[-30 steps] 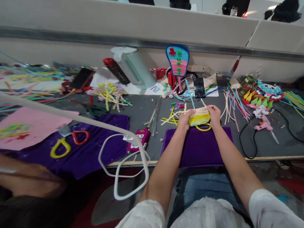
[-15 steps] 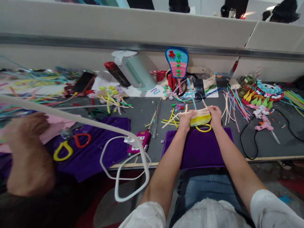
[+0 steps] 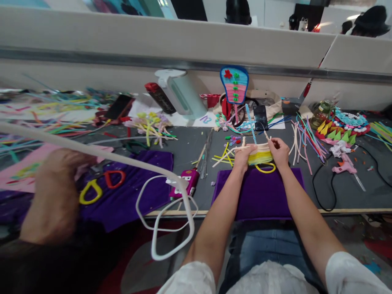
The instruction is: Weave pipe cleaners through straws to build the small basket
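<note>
A small panel of yellow and cream pipe cleaners point(image 3: 260, 157) is held over the front of the table. My left hand point(image 3: 244, 157) is closed on its left edge, where loose cream ends stick out. At the upper right corner, my right hand point(image 3: 279, 151) pinches a cream pipe cleaner point(image 3: 266, 135) that comes off the panel. Behind it a light-blue pipe-cleaner stick point(image 3: 252, 127) reaches up toward a phone point(image 3: 260, 117). Just under the panel shows a yellow scissors handle point(image 3: 266, 168), beside a purple cloth mat point(image 3: 260, 194).
At left, another person's blurred hand point(image 3: 56, 183) is near red-and-yellow scissors point(image 3: 114, 179). A white cable point(image 3: 134, 161) crosses the foreground. A pink glue gun point(image 3: 346, 164) lies at right. Behind stand a pale kettle point(image 3: 185, 92) and a pipe-cleaner fan point(image 3: 235, 85).
My right hand has shifted from the panel's right edge up to the cream strand. My left hand keeps its hold. The other person's hand has moved, and the view has swung slightly left.
</note>
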### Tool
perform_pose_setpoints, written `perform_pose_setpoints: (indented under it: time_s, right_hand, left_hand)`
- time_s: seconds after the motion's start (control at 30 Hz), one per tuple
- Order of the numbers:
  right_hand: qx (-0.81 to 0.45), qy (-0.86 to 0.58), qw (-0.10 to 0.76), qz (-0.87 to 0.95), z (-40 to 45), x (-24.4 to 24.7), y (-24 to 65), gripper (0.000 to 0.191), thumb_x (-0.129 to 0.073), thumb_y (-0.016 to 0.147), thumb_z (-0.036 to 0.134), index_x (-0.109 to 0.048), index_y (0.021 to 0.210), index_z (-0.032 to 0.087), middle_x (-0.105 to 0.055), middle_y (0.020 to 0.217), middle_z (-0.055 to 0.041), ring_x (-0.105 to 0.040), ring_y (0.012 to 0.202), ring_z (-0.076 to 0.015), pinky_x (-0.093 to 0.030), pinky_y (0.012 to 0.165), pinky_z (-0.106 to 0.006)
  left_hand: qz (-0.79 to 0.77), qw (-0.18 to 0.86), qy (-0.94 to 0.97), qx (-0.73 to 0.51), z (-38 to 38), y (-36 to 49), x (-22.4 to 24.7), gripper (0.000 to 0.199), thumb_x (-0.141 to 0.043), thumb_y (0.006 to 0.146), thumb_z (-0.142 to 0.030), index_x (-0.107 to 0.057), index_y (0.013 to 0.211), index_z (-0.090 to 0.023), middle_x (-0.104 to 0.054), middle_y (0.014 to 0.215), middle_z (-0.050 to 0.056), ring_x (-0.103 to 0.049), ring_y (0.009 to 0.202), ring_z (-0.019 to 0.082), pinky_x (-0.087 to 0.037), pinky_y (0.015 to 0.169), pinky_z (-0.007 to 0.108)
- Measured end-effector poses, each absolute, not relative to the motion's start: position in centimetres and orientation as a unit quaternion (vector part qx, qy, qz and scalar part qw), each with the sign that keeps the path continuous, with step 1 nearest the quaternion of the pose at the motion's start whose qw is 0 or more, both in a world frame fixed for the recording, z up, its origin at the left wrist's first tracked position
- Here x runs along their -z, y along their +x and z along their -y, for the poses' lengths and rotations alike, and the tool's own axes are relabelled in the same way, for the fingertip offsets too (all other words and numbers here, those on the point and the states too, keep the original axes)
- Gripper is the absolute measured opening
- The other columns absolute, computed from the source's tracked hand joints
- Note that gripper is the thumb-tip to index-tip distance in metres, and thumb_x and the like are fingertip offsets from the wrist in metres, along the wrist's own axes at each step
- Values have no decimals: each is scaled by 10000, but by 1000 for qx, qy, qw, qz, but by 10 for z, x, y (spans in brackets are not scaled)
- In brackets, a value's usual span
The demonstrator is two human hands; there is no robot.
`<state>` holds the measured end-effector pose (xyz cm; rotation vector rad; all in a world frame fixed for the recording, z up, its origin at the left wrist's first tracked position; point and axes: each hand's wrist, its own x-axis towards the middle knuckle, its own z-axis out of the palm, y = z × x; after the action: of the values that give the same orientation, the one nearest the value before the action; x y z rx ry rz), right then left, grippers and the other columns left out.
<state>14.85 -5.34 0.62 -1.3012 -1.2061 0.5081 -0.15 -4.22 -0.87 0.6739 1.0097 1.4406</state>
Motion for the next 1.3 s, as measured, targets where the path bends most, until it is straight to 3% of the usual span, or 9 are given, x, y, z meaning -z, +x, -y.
perform_pose_setpoints:
  time_s: [0.27,0.43,0.67,0.87,1.1,1.2,1.3]
  right_hand:
    - [-321,-495,579,562,45,-4,166,289,-689,731,459,-694,772,174,-647,677,-3,-546,607,-129,-430,598,-254]
    - [-473,-434,586,494,48,-9,163,289,-752,671,457,-670,758,194,-619,642,34,-517,573,-107,-420,580,-236]
    - [-654,-336,526,428,52,-10,159,343,-789,659,489,-617,741,203,-642,686,26,-557,605,-111,-472,633,-239]
    - [-641,-377,542,391,46,-2,161,353,-826,600,418,-616,785,202,-668,711,24,-579,613,-116,-473,621,-241]
    - [-581,-380,563,449,46,-2,163,568,-751,659,275,-528,1181,293,-595,668,87,-544,579,-100,-447,604,-227]
    - [-530,-374,546,530,45,-1,164,489,-663,745,289,-552,1221,296,-611,741,52,-553,650,-121,-459,654,-251]
    - [-466,-389,516,604,43,3,166,340,-559,809,283,-641,1137,248,-655,894,-8,-582,779,-153,-477,753,-294]
  left_hand:
    - [-418,634,282,-587,37,-8,13,373,-905,409,-270,-703,688,-126,-696,615,34,-656,579,181,-520,624,288]
    - [-408,672,273,-554,36,-12,15,407,-906,404,-276,-702,725,-129,-720,658,53,-683,641,211,-533,683,317]
    - [-393,706,282,-516,37,-16,12,376,-889,437,-271,-721,741,-126,-742,718,77,-687,660,215,-529,689,321]
    - [-411,694,273,-524,35,-17,14,364,-889,423,-246,-725,723,-123,-736,691,68,-667,616,193,-533,659,311]
    - [-436,670,262,-541,34,-13,19,363,-895,401,-238,-714,695,-123,-728,678,59,-663,616,184,-535,670,310]
    - [-440,665,264,-542,33,-13,21,361,-891,402,-241,-712,695,-126,-729,685,66,-664,619,189,-531,672,314]
    - [-437,668,271,-538,33,-14,21,377,-885,409,-254,-721,722,-121,-731,695,77,-672,633,200,-527,679,319]
